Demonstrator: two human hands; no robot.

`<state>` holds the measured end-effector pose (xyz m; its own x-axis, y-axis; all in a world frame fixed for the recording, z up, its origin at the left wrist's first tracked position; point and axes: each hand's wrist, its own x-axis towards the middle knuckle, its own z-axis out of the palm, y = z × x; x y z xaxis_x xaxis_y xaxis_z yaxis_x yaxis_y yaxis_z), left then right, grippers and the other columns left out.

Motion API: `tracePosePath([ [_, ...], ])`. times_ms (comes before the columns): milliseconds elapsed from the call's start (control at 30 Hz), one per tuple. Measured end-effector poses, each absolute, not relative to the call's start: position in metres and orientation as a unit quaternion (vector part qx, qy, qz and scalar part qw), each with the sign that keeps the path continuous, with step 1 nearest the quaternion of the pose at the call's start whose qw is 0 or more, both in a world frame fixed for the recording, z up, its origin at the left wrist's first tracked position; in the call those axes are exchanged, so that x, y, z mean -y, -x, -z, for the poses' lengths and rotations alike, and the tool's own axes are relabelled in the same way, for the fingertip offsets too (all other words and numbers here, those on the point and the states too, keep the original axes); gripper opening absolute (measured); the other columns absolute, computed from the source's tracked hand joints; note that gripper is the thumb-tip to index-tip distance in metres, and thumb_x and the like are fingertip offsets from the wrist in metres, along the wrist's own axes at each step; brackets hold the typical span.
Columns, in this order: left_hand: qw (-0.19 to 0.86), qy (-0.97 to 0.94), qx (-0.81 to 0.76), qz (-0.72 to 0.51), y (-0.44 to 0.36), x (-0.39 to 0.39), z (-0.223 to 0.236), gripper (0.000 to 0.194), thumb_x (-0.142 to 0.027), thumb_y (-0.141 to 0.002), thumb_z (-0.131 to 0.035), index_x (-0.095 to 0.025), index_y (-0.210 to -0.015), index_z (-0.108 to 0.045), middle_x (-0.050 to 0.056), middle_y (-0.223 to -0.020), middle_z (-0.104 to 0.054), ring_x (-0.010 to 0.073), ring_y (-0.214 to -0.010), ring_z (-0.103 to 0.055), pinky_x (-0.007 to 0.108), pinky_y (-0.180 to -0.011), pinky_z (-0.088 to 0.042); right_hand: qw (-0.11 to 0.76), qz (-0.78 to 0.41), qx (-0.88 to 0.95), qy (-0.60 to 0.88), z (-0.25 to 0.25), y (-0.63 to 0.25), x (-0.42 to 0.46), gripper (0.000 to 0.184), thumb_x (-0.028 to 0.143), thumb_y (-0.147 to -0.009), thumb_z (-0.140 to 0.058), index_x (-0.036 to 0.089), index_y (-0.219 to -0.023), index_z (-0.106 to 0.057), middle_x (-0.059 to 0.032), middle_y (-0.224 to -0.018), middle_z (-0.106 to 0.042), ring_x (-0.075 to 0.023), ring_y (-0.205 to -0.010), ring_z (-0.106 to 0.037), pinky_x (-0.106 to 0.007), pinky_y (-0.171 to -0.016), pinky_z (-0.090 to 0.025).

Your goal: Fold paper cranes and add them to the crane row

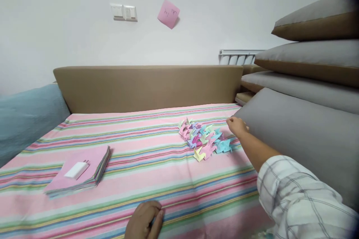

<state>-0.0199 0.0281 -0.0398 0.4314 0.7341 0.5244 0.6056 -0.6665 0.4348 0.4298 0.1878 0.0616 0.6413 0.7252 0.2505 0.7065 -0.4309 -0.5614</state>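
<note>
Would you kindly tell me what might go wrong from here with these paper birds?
The right hand is close beside the paper birds, so a careless sweep might scatter or crush some.

The charger lies loose on the paper stack; a bump could slide it off.

The cushions are piled high, so a knock might topple one.

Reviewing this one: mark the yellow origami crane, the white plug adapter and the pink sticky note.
Yellow origami crane [199, 155]: head view, on its folded body.
White plug adapter [76, 170]: head view, on its casing.
Pink sticky note [168, 18]: head view, below its handwriting.
</note>
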Motion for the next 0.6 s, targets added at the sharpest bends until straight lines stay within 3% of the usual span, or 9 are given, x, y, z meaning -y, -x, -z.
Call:
tracePosePath([
  [100, 0.109, -0.834, -0.412, -0.351, 0.021, -0.023, 0.039, 0.016, -0.024, -0.084, -0.05, -0.021, -0.069, -0.056, 0.004, -0.079, -0.065, 0.0159, -0.078, -0.061, 0.025, -0.069, -0.048, 0.366, 0.022, 0.494, 0.788, -0.069, -0.391, -0.167, 0.033, 0.033, -0.083, -0.04, 0.02, -0.102, -0.063, -0.0103, -0.109, -0.061, -0.0218, -0.101, -0.053, -0.033, -0.087, -0.039],
  [167, 0.129, -0.831, -0.411, -0.352, 0.02, -0.017, 0.038, 0.016, -0.023, -0.084, -0.05, -0.02, -0.07, -0.057, 0.004, -0.079, -0.065, 0.0159, -0.08, -0.061, 0.027, -0.072, -0.046, 0.42, 0.029, 0.607, 0.674, -0.064, -0.356, -0.145, 0.031, 0.034, -0.083, -0.041, 0.017, -0.094, -0.064, -0.0104, -0.101, -0.062, -0.0213, -0.095, -0.054, -0.032, -0.083, -0.042],
  [267, 0.168, -0.822, -0.413, -0.355, 0.02, -0.01, 0.032, 0.02, -0.025, -0.086, -0.047, -0.02, -0.07, -0.058, 0.004, -0.078, -0.066, 0.0159, -0.081, -0.06, 0.029, -0.076, -0.046, 0.379, -0.055, 0.744, 0.548, -0.039, -0.305, -0.1, 0.027, 0.037, -0.084, -0.044, 0.02, -0.087, -0.065, -0.0079, -0.091, -0.064, -0.0215, -0.089, -0.056, -0.033, -0.079, -0.043],
  [400, 0.244, -0.786, -0.427, -0.373, 0.042, -0.016, 0.017, 0.019, -0.028, -0.086, -0.047, -0.02, -0.077, -0.062, 0.004, -0.084, -0.067, 0.0145, -0.081, -0.061, 0.026, -0.075, -0.047, 0.335, -0.171, 0.764, 0.524, 0.007, -0.263, -0.049, 0.028, 0.039, -0.085, -0.043, 0.021, -0.085, -0.064, -0.0063, -0.086, -0.063, -0.0201, -0.082, -0.058, -0.031, -0.073, -0.045],
  [600, 0.036, -0.683, -0.616, -0.391, 0.148, -0.072, -0.018, 0.02, -0.034, -0.08, -0.05, -0.021, -0.084, -0.065, 0.005, -0.096, -0.067, 0.0206, -0.096, -0.06, 0.032, -0.087, -0.046, 0.368, -0.214, 0.675, 0.603, 0.053, -0.249, -0.038, 0.033, 0.046, -0.081, -0.045, 0.02, -0.085, -0.064, -0.0069, -0.093, -0.066, -0.0211, -0.084, -0.061, -0.03, -0.075, -0.047],
])
